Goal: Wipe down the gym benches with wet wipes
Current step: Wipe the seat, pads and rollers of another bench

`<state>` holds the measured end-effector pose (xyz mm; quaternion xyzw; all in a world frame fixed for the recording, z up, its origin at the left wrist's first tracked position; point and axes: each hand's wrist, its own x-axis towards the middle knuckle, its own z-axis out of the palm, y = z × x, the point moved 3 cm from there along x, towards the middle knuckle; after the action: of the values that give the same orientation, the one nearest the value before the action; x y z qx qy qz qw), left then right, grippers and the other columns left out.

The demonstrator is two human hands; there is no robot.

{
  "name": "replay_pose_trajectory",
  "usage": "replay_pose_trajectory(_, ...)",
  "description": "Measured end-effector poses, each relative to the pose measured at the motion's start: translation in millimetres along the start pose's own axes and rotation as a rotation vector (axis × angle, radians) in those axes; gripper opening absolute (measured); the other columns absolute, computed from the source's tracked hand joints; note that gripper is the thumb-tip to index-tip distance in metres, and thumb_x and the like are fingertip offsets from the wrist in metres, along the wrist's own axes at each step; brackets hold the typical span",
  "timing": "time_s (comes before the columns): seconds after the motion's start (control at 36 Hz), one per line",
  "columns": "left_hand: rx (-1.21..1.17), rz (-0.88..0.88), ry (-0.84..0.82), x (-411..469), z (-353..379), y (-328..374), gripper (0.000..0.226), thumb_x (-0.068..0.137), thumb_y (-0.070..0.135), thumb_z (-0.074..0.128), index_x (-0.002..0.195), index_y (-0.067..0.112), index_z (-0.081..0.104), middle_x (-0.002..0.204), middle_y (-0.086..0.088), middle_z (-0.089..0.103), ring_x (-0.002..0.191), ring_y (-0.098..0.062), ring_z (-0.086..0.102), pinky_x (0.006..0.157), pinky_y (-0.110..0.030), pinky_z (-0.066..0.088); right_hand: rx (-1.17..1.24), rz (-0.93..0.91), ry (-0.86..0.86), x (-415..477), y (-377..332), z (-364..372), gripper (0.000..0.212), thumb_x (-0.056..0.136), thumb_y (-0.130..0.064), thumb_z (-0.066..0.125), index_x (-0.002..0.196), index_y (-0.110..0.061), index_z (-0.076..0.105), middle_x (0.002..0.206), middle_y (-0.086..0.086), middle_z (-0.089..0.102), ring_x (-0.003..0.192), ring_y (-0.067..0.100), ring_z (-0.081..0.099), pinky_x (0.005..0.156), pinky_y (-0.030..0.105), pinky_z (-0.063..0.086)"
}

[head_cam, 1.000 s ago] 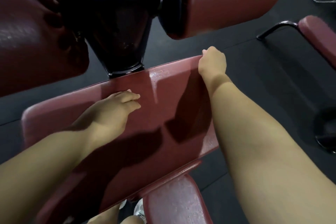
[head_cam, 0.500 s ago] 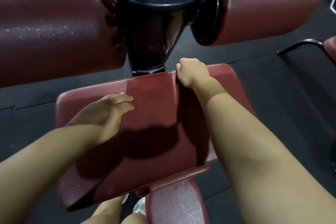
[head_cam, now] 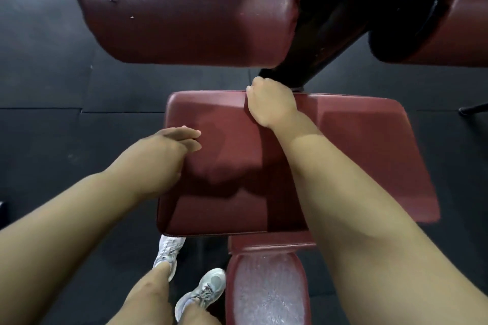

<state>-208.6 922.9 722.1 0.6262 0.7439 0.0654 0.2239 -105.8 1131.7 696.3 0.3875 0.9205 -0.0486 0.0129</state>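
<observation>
Gripping bench pad (head_cam: 343,155) far edge: right hand (head_cam: 272,105); left hand (head_cam: 171,145) flat.

1. The left arm enters from 8 o'clock, bare, and reaches up toward the centre with the wrist nearly straight.
2. The left hand (head_cam: 173,140) lies just left of centre, its fingers (head_cam: 188,134) extended and close together, pointing toward 3 o'clock. Nothing can be seen held in it.
3. The right arm enters from 4 o'clock, bare, and stretches toward 11 o'clock, reaching farther than the left.
4. The right hand (head_cam: 272,103) sits just above centre, knuckles up, its fingers curled under and hidden from view; whether they hold anything cannot be told.
5. The two hands are apart, the right at about 1 o'clock from the left.
</observation>
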Motion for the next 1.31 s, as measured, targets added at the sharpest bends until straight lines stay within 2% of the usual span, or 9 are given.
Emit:
replay_pose_trajectory(0.17,0.06,-0.044,-0.018,-16,-11,-13,0.058,0.08,0.004,0.052,0.133,0.026,0.051,0.148,0.017,0.032,0.136,-0.004,0.031,0.102,-0.023,0.036,0.048,0.024,0.012,8,-36,6,0.046,0.099,-0.044,0.03,0.108,-0.008,0.057,0.112,0.013,0.063,0.105,0.034,0.057,0.084,0.038,0.04)
replay_pose_trajectory(0.36,0.116,-0.021,-0.072,-28,-21,-45,0.061,0.084,0.002,0.044,0.138,0.032,0.043,0.15,0.019,0.026,0.139,-0.005,0.024,0.103,-0.019,0.03,0.042,-0.017,-0.006,19,-85,14,0.053,0.096,-0.055,0.03,0.106,-0.011,0.058,0.112,0.008,0.064,0.104,0.03,0.057,0.084,0.036,0.039)
replay_pose_trajectory(0.58,0.187,-0.039,-0.13,-48,-38,-88,0.055,0.085,0.0,0.042,0.132,0.028,0.05,0.142,0.011,0.039,0.122,-0.018,0.046,0.093,-0.034,0.046,0.029,-0.098,-0.154,37,-133,17,0.039,0.095,-0.04,0.035,0.109,-0.015,0.061,0.115,0.01,0.064,0.106,0.032,0.056,0.084,0.036,0.04)
replay_pose_trajectory(0.86,0.255,-0.02,-0.24,-63,-64,-134,0.051,0.087,0.002,0.038,0.131,0.027,0.048,0.132,0.009,0.043,0.113,-0.018,0.05,0.089,-0.034,0.046,0.146,-0.182,-0.341,22,-158,6,0.014,0.093,-0.019,0.051,0.1,-0.017,0.063,0.105,0.001,0.066,0.1,0.025,0.058,0.081,0.03,0.041)
replay_pose_trajectory(0.92,0.241,-0.001,-0.243,-62,-70,-139,0.051,0.085,0.003,0.04,0.13,0.026,0.049,0.132,0.009,0.044,0.114,-0.017,0.049,0.089,-0.032,0.045,0.151,-0.182,-0.364,14,-166,10,0.012,0.089,-0.01,0.052,0.093,-0.015,0.062,0.097,0.002,0.068,0.098,0.026,0.058,0.093,0.031,0.042)
replay_pose_trajectory(0.97,0.248,0.033,-0.242,-60,-77,-143,0.053,0.084,0.002,0.04,0.131,0.026,0.048,0.131,0.009,0.045,0.115,-0.018,0.049,0.09,-0.031,0.044,0.139,-0.191,-0.366,5,-173,9,0.013,0.089,-0.009,0.051,0.092,-0.013,0.063,0.095,0.003,0.07,0.098,0.026,0.059,0.108,0.031,0.03)
replay_pose_trajectory(1.06,0.254,0.083,-0.195,-59,-90,-147,0.055,0.083,0.0,0.039,0.13,0.027,0.049,0.127,0.008,0.047,0.111,-0.018,0.052,0.088,-0.032,0.045,0.176,-0.174,-0.421,-12,-182,-5,0.017,0.095,-0.022,0.047,0.094,-0.013,0.062,0.093,0.001,0.07,0.091,0.025,0.06,0.089,0.034,0.044)
replay_pose_trajectory(1.14,0.243,0.117,-0.131,-56,-103,-148,0.053,0.084,0.0,0.04,0.127,0.028,0.051,0.125,0.009,0.049,0.106,-0.019,0.056,0.086,-0.034,0.047,0.142,-0.142,-0.409,-28,-189,-30,0.025,0.099,-0.03,0.04,0.1,-0.014,0.06,0.089,-0.001,0.059,0.084,0.024,0.055,0.069,0.032,0.042)
replay_pose_trajectory(1.31,0.116,0.173,-0.001,-47,-140,-136,0.046,0.085,-0.001,0.042,0.12,0.024,0.059,0.114,0.006,0.054,0.099,-0.021,0.056,0.084,-0.032,0.046,0.097,-0.145,-0.237,-59,-198,-78,0.028,0.1,-0.035,0.039,0.098,-0.014,0.057,0.096,0.004,0.063,0.087,0.027,0.058,0.072,0.04,0.049)
